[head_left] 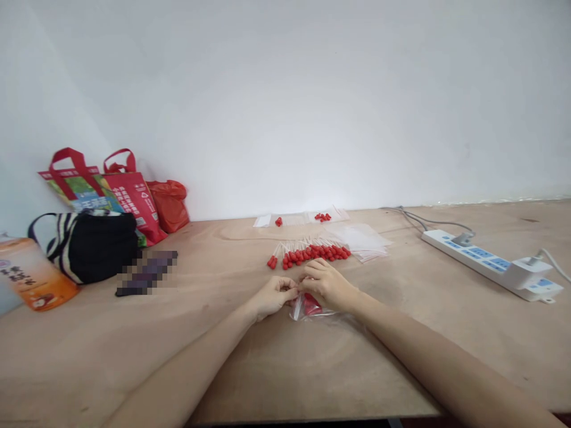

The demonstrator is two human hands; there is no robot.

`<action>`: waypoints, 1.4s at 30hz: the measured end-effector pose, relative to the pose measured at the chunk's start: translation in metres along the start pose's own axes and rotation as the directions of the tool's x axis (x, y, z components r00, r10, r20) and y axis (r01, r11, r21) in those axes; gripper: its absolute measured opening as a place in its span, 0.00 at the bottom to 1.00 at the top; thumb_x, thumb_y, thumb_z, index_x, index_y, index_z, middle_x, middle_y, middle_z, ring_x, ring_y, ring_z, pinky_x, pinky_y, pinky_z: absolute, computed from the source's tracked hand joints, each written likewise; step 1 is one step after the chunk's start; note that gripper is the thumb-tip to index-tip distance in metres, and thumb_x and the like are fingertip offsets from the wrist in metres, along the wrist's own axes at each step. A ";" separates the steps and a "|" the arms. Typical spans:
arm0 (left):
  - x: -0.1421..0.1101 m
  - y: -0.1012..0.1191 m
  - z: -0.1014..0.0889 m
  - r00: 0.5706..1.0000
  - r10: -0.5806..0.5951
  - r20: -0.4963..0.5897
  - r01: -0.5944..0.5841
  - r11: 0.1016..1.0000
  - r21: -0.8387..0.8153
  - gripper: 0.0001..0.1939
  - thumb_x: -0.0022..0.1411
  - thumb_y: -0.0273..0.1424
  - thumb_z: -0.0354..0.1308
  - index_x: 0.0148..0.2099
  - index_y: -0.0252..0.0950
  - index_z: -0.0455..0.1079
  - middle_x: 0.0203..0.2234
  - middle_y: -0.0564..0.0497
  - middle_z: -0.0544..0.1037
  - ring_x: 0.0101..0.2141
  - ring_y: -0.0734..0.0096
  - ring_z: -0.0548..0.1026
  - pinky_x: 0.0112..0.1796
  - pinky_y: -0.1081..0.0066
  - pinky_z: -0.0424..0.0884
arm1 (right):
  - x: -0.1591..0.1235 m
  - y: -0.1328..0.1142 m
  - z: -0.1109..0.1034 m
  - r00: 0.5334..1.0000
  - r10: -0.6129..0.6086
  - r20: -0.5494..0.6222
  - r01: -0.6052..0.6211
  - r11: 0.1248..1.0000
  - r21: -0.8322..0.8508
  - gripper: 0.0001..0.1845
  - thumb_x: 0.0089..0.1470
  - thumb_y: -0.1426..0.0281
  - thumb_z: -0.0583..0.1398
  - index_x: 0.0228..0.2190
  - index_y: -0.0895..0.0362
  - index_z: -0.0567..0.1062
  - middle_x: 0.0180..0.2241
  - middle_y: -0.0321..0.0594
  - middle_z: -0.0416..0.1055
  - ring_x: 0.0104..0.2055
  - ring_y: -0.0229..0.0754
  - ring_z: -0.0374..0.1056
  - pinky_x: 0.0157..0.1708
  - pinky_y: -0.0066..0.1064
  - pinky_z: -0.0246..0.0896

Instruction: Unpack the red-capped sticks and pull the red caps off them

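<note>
My left hand [273, 296] and my right hand [328, 286] meet low over the table, fingers pinched together near the upper edge of a small clear plastic bag [298, 312]. Something red [312, 305] shows through the bag, partly covered by my right hand. What exactly sits between the fingertips is hidden. Just beyond the hands, a row of thin white sticks with red tips [314, 255] lies side by side, red ends toward me. Two of these red-tipped sticks [273, 260] lie slightly apart at the left.
Flat clear bags [363, 239] lie right of the sticks. Against the wall, clear bags [292, 220] hold small red pieces [322, 217]. Shopping bags [134, 202], a black pouch [104, 246], an orange packet [40, 279] and a pixelated dark item [147, 274] occupy the left; a power strip [482, 261], the right.
</note>
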State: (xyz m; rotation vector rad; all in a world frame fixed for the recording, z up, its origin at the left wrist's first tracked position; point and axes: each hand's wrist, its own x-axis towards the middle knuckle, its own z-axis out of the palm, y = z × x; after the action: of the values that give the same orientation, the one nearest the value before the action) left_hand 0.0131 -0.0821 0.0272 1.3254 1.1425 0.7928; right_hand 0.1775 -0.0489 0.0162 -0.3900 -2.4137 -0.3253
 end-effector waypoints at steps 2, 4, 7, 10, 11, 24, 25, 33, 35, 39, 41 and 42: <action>0.000 0.000 0.002 0.999 -0.028 -0.036 0.028 0.999 -0.027 0.21 0.32 0.43 0.65 0.18 0.32 0.61 0.14 0.58 0.64 0.20 0.79 0.64 0.26 0.74 0.62 | -0.001 0.000 0.003 0.999 -0.032 0.000 0.032 0.999 -0.035 0.12 0.55 0.74 0.50 0.25 0.59 0.70 0.28 0.39 0.67 0.34 0.38 0.56 0.38 0.32 0.49; 0.002 -0.003 0.003 0.996 -0.034 -0.086 0.033 0.999 -0.011 0.21 0.32 0.43 0.65 0.19 0.32 0.60 0.15 0.58 0.65 0.21 0.77 0.65 0.26 0.74 0.63 | -0.002 0.000 0.006 0.997 -0.070 0.019 0.071 0.996 -0.057 0.12 0.55 0.74 0.49 0.26 0.59 0.70 0.28 0.39 0.67 0.35 0.38 0.56 0.40 0.33 0.49; 0.005 -0.008 0.004 0.989 -0.005 -0.151 0.013 0.998 0.055 0.19 0.35 0.42 0.63 0.18 0.32 0.60 0.13 0.58 0.64 0.18 0.79 0.63 0.23 0.76 0.60 | -0.001 -0.002 0.008 0.995 -0.083 0.056 0.086 0.995 -0.056 0.12 0.56 0.75 0.47 0.27 0.59 0.69 0.28 0.40 0.67 0.34 0.38 0.56 0.40 0.33 0.50; 0.009 -0.013 0.003 0.977 0.036 -0.211 -0.013 0.994 0.112 0.16 0.38 0.38 0.61 0.18 0.32 0.60 0.11 0.60 0.62 0.15 0.83 0.58 0.19 0.78 0.53 | 0.000 -0.002 0.006 0.999 0.004 0.043 -0.003 1.000 -0.008 0.11 0.55 0.74 0.48 0.28 0.60 0.69 0.30 0.42 0.67 0.35 0.39 0.56 0.38 0.32 0.52; 0.010 -0.014 0.002 0.973 0.049 -0.227 -0.019 0.991 0.130 0.15 0.39 0.37 0.61 0.17 0.32 0.61 0.10 0.60 0.61 0.15 0.83 0.57 0.19 0.79 0.52 | 0.001 -0.002 0.004 0.999 0.039 0.030 -0.039 0.999 0.015 0.10 0.55 0.74 0.48 0.28 0.60 0.69 0.31 0.42 0.67 0.36 0.40 0.57 0.38 0.33 0.52; 0.009 -0.021 -0.017 0.895 0.182 -0.407 -0.052 0.950 0.309 0.05 0.43 0.29 0.56 0.25 0.33 0.65 0.15 0.56 0.67 0.19 0.76 0.64 0.23 0.76 0.59 | -0.032 0.005 -0.020 0.884 0.361 0.297 -0.441 0.856 0.270 0.45 0.38 0.51 0.61 0.54 0.58 0.54 0.50 0.50 0.56 0.50 0.48 0.55 0.47 0.41 0.52; 0.008 -0.021 -0.018 0.886 0.218 -0.408 -0.065 0.932 0.357 0.04 0.42 0.28 0.56 0.25 0.33 0.66 0.16 0.57 0.66 0.19 0.77 0.63 0.23 0.76 0.59 | -0.035 0.005 -0.018 0.877 0.371 0.305 -0.453 0.851 0.266 0.44 0.38 0.51 0.61 0.53 0.58 0.55 0.50 0.51 0.57 0.50 0.49 0.55 0.47 0.42 0.53; 0.003 -0.013 -0.027 0.893 0.411 -0.181 -0.214 0.743 0.634 0.05 0.44 0.29 0.58 0.27 0.36 0.74 0.22 0.53 0.68 0.24 0.74 0.65 0.27 0.74 0.61 | -0.034 0.006 -0.005 0.887 0.400 0.230 -0.445 0.873 0.199 0.21 0.48 0.59 0.57 0.42 0.56 0.70 0.39 0.45 0.65 0.41 0.43 0.61 0.40 0.36 0.57; 0.002 -0.011 -0.026 0.906 0.402 -0.132 -0.260 0.774 0.577 0.07 0.45 0.29 0.58 0.30 0.35 0.74 0.24 0.52 0.70 0.25 0.74 0.67 0.28 0.74 0.63 | -0.034 0.007 -0.003 0.879 0.433 0.203 -0.468 0.864 0.185 0.19 0.47 0.61 0.58 0.41 0.56 0.71 0.35 0.43 0.65 0.38 0.42 0.61 0.38 0.35 0.57; 0.001 -0.009 -0.022 0.953 0.300 -0.042 -0.260 0.880 0.398 0.11 0.47 0.32 0.58 0.34 0.32 0.71 0.26 0.50 0.72 0.27 0.73 0.69 0.30 0.74 0.65 | -0.035 0.006 0.002 0.863 0.471 0.181 -0.502 0.841 0.201 0.18 0.47 0.62 0.58 0.41 0.55 0.71 0.33 0.42 0.65 0.37 0.41 0.60 0.36 0.34 0.57; 0.000 -0.009 -0.020 0.959 0.282 -0.001 -0.258 0.881 0.397 0.12 0.47 0.31 0.58 0.36 0.31 0.70 0.24 0.52 0.71 0.25 0.75 0.67 0.28 0.75 0.65 | -0.035 0.005 0.004 0.856 0.485 0.178 -0.514 0.835 0.196 0.18 0.48 0.62 0.58 0.41 0.56 0.71 0.34 0.43 0.65 0.38 0.42 0.60 0.37 0.35 0.57; 0.000 -0.008 -0.019 0.958 0.286 0.009 -0.263 0.867 0.423 0.13 0.46 0.32 0.58 0.36 0.32 0.70 0.23 0.53 0.70 0.24 0.76 0.66 0.27 0.76 0.64 | -0.035 0.004 0.005 0.853 0.490 0.179 -0.519 0.834 0.188 0.18 0.48 0.62 0.58 0.41 0.56 0.71 0.34 0.43 0.65 0.38 0.42 0.60 0.37 0.35 0.57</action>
State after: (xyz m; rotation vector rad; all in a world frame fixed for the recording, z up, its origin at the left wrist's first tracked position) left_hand -0.0065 -0.0770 0.0211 1.8712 1.2278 0.8171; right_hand 0.2020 -0.0499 -0.0095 -0.9398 -2.3192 0.2227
